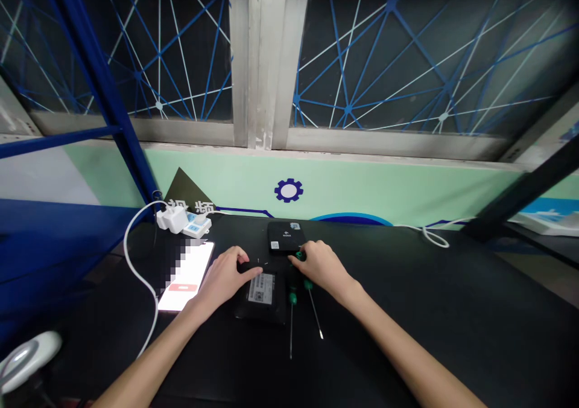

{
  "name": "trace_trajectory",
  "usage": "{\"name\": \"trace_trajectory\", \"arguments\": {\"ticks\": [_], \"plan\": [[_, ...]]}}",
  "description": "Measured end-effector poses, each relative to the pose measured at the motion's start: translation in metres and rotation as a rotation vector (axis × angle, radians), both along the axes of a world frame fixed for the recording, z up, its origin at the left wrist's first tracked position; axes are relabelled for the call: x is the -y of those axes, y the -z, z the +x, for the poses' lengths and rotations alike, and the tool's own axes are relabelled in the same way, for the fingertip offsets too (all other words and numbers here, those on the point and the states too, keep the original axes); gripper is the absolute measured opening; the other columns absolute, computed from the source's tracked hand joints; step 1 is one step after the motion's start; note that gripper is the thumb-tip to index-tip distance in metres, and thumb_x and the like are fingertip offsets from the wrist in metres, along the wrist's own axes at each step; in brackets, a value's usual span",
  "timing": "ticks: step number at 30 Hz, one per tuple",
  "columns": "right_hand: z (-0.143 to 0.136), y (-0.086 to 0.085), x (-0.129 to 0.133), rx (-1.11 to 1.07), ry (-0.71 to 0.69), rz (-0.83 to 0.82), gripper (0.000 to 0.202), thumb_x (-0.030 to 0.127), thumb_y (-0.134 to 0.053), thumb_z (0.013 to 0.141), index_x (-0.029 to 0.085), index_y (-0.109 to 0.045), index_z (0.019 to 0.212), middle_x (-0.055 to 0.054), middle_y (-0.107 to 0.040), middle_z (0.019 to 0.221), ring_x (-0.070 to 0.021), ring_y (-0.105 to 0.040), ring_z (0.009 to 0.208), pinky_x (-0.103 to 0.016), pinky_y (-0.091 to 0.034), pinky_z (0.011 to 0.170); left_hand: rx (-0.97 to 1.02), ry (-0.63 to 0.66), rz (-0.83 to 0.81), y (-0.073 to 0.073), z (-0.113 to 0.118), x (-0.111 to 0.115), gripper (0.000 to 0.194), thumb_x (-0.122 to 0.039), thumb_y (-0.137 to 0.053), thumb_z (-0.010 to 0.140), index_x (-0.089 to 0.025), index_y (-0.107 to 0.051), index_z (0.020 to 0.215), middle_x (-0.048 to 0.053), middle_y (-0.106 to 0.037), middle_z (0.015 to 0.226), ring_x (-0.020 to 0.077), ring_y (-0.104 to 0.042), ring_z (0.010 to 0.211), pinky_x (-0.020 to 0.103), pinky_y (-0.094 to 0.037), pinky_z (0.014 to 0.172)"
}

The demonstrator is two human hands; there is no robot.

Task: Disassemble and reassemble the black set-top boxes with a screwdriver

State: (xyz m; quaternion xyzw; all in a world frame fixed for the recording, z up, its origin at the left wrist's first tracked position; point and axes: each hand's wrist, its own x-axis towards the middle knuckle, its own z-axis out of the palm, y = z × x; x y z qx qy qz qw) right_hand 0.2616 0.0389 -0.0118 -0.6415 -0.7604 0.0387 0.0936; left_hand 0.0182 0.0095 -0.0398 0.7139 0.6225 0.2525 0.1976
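Observation:
My left hand (228, 275) is at the upper left of a black box-shaped device (260, 311) with a white printed label. Its thumb reaches over the device's top edge and the index finger stays apart from the thumb. My right hand (321, 266) has its fingers closed around the handle end of a screwdriver (313, 305) with a green and black handle; the hand partly hides that handle. Left of it lies a second screwdriver (292, 323), its shaft pointing toward me. A flat black box (286, 236) with small stickers lies just beyond my right fingertips.
Small thin bits, perhaps screws (262, 262), lie above the device. At left are a lit phone (187, 281), a power strip (196, 224) with a white plug (172, 219), and a white cable (136, 269). A white rounded object (31, 360) stands at lower left. Windows rise behind the black table (407, 311).

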Motion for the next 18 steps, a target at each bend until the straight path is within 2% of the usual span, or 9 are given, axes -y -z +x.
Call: {"name": "trace_trajectory", "arguments": {"ticks": [10, 14, 16, 18], "plan": [[-0.002, -0.003, 0.003, -0.016, 0.020, 0.009, 0.032, 0.043, -0.064, 0.089, 0.014, -0.074, 0.077, -0.017, -0.072, 0.081, -0.0329, -0.071, 0.081, -0.035, -0.047, 0.065, 0.010, -0.044, -0.012, 0.003, -0.003, -0.002, 0.041, -0.061, -0.069, 0.078, -0.022, -0.059, 0.087, 0.003, -0.067, 0.090, 0.0230, -0.064, 0.081, 0.030, -0.044, 0.063], [-0.003, -0.010, 0.004, -0.005, 0.033, 0.098, 0.030, 0.044, -0.061, 0.090, 0.018, -0.072, 0.079, -0.014, -0.072, 0.078, -0.0295, -0.069, 0.074, -0.033, -0.042, 0.061, 0.033, -0.039, 0.001, 0.002, -0.001, -0.001, 0.038, -0.058, -0.069, 0.078, -0.022, -0.060, 0.085, 0.003, -0.068, 0.089, 0.0226, -0.064, 0.078, 0.030, -0.044, 0.061], [-0.002, -0.016, 0.006, -0.041, -0.027, 0.148, 0.025, 0.042, -0.061, 0.090, 0.020, -0.070, 0.082, -0.009, -0.071, 0.077, -0.0255, -0.067, 0.072, -0.031, -0.040, 0.060, 0.052, -0.027, 0.021, -0.001, 0.000, -0.001, 0.032, -0.053, -0.065, 0.083, -0.022, -0.061, 0.082, 0.003, -0.069, 0.085, 0.0212, -0.064, 0.075, 0.030, -0.045, 0.061], [-0.001, -0.023, 0.010, -0.110, -0.189, 0.176, 0.019, 0.040, -0.063, 0.089, 0.022, -0.069, 0.088, -0.006, -0.071, 0.084, -0.0230, -0.066, 0.078, -0.030, -0.041, 0.063, 0.043, -0.017, 0.049, -0.004, 0.001, -0.001, 0.024, -0.044, -0.058, 0.089, -0.022, -0.062, 0.080, 0.002, -0.070, 0.082, 0.0202, -0.064, 0.074, 0.029, -0.046, 0.062]]}}
